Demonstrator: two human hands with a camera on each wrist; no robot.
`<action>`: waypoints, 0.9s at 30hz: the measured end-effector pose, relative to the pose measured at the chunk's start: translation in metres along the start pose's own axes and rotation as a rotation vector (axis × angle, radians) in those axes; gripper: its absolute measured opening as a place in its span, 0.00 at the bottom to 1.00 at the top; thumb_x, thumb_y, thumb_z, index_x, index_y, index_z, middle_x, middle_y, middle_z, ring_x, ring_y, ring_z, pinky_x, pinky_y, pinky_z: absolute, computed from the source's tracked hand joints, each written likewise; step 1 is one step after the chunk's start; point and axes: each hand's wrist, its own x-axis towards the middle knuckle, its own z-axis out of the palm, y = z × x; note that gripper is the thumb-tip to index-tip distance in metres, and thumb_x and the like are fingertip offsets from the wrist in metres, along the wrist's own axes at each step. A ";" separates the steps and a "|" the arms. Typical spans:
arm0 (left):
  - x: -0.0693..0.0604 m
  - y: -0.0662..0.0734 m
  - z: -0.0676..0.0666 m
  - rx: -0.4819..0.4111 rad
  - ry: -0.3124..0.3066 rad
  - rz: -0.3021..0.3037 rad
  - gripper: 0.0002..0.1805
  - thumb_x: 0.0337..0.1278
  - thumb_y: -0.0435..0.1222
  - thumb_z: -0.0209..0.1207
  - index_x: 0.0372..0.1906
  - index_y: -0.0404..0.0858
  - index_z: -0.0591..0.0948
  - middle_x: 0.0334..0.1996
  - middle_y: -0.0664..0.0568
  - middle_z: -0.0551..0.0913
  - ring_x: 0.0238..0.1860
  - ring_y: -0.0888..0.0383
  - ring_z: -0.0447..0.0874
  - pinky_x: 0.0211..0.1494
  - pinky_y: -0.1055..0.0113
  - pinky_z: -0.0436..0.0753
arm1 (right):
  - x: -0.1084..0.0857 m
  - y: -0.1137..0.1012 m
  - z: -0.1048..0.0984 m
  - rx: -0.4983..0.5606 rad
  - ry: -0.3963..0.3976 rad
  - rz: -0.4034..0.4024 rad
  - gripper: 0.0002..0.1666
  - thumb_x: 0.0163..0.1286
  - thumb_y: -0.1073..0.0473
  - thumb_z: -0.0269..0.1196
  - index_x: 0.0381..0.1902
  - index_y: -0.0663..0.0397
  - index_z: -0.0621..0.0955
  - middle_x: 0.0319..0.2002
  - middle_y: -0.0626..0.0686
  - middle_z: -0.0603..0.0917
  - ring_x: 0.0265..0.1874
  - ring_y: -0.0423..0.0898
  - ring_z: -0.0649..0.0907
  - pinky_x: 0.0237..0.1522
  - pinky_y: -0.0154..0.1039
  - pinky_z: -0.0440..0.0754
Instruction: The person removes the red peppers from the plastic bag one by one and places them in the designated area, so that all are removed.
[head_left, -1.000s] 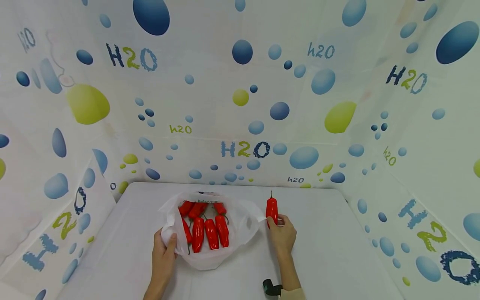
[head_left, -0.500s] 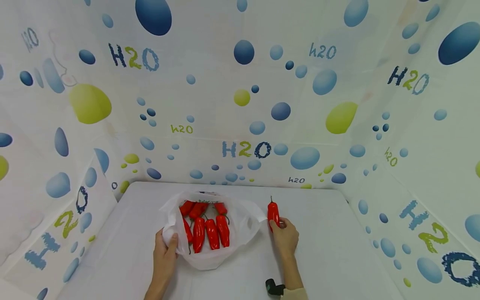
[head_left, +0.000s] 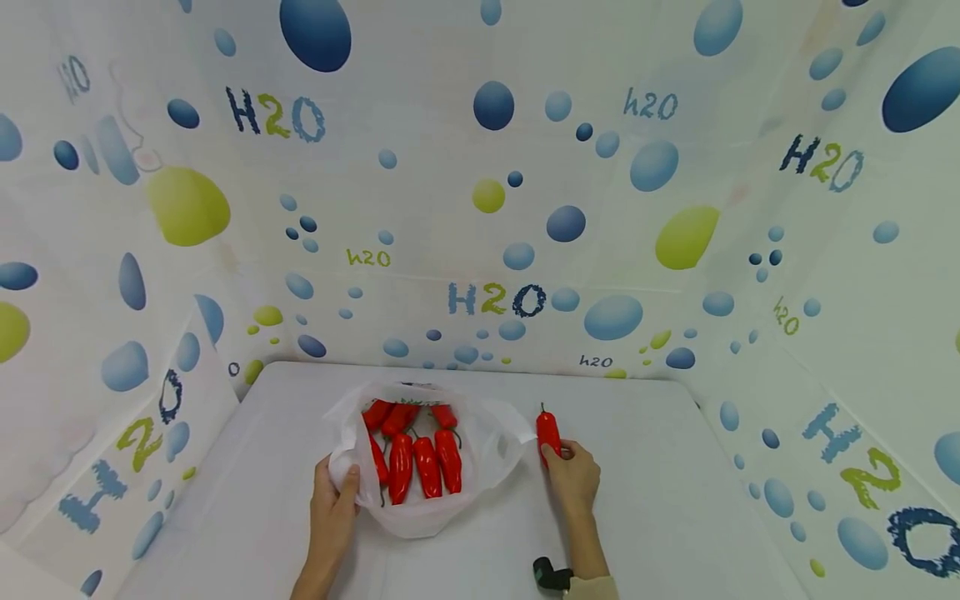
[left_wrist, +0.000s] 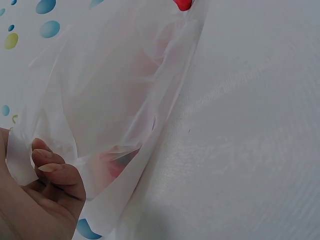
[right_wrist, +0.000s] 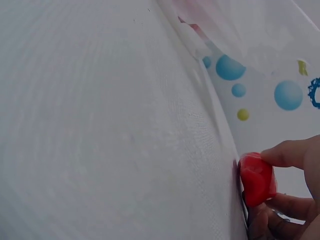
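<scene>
A white plastic bag lies mouth-up on the table, with several glossy red peppers showing inside. My left hand grips the bag's left edge; in the left wrist view the fingers curl in over the thin plastic. To the right of the bag, my right hand pinches one red pepper by its near end, stem pointing away. In the right wrist view the blunt end of this pepper sits between thumb and fingers, at or very close to the table surface.
The white table has a curtain wall printed with blue and green bubbles behind it and at both sides. A small black device sits at the right wrist.
My right hand has come down and slightly nearer with the red pepper. The left hand keeps its hold on the bag. The head view has shifted a little.
</scene>
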 end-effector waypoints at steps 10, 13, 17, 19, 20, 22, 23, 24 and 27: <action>-0.001 0.003 -0.001 0.004 -0.005 -0.014 0.31 0.82 0.44 0.49 0.77 0.35 0.55 0.63 0.38 0.70 0.48 0.47 0.74 0.41 0.73 0.80 | -0.003 -0.001 -0.001 -0.016 -0.009 -0.025 0.20 0.67 0.54 0.72 0.51 0.63 0.86 0.37 0.58 0.88 0.36 0.54 0.85 0.37 0.48 0.83; -0.001 0.003 -0.001 0.001 -0.009 -0.016 0.31 0.82 0.45 0.49 0.77 0.36 0.55 0.65 0.39 0.69 0.50 0.46 0.74 0.42 0.74 0.80 | -0.004 -0.003 -0.002 -0.020 -0.008 -0.024 0.24 0.66 0.53 0.72 0.54 0.64 0.85 0.39 0.60 0.87 0.38 0.55 0.84 0.38 0.49 0.82; 0.000 0.002 -0.001 -0.003 -0.012 -0.008 0.31 0.82 0.44 0.49 0.78 0.35 0.55 0.65 0.38 0.69 0.50 0.46 0.74 0.42 0.74 0.80 | -0.005 -0.009 -0.007 -0.002 0.021 -0.026 0.30 0.66 0.53 0.72 0.59 0.66 0.80 0.47 0.63 0.83 0.44 0.58 0.82 0.42 0.52 0.82; 0.001 0.002 -0.001 -0.002 -0.016 -0.007 0.31 0.83 0.43 0.48 0.77 0.35 0.55 0.64 0.38 0.69 0.49 0.46 0.73 0.41 0.73 0.80 | -0.006 -0.012 -0.010 0.029 0.056 -0.029 0.29 0.66 0.53 0.71 0.59 0.66 0.80 0.49 0.64 0.81 0.45 0.58 0.81 0.42 0.52 0.81; 0.001 0.002 -0.001 0.000 -0.017 -0.006 0.30 0.83 0.43 0.48 0.77 0.34 0.55 0.63 0.38 0.69 0.48 0.46 0.73 0.41 0.73 0.80 | -0.005 -0.014 -0.012 0.050 0.078 -0.036 0.28 0.66 0.54 0.71 0.58 0.66 0.81 0.49 0.64 0.81 0.45 0.59 0.82 0.42 0.52 0.81; 0.001 0.002 -0.001 0.005 -0.015 -0.009 0.30 0.83 0.43 0.47 0.77 0.34 0.55 0.63 0.37 0.69 0.48 0.47 0.73 0.41 0.72 0.80 | -0.004 -0.018 -0.016 0.081 0.115 -0.046 0.25 0.66 0.55 0.71 0.56 0.64 0.82 0.49 0.63 0.82 0.43 0.58 0.82 0.40 0.49 0.81; 0.001 0.002 -0.001 0.010 -0.013 -0.008 0.30 0.83 0.43 0.47 0.77 0.33 0.55 0.63 0.37 0.70 0.48 0.46 0.73 0.40 0.72 0.80 | -0.004 -0.020 -0.018 0.096 0.128 -0.059 0.24 0.67 0.55 0.71 0.56 0.63 0.83 0.49 0.63 0.83 0.43 0.57 0.82 0.39 0.47 0.80; 0.001 0.002 -0.001 0.011 -0.012 -0.009 0.30 0.83 0.43 0.47 0.77 0.33 0.55 0.63 0.37 0.70 0.48 0.46 0.73 0.40 0.72 0.80 | -0.004 -0.022 -0.020 0.106 0.135 -0.070 0.23 0.67 0.55 0.71 0.55 0.62 0.84 0.49 0.62 0.83 0.42 0.56 0.82 0.38 0.46 0.80; 0.000 0.002 0.000 0.011 -0.008 -0.012 0.30 0.83 0.44 0.47 0.77 0.34 0.55 0.64 0.37 0.70 0.50 0.46 0.73 0.41 0.72 0.80 | -0.004 -0.029 -0.026 0.131 0.137 -0.103 0.21 0.68 0.53 0.71 0.54 0.59 0.84 0.49 0.59 0.84 0.42 0.54 0.81 0.38 0.42 0.79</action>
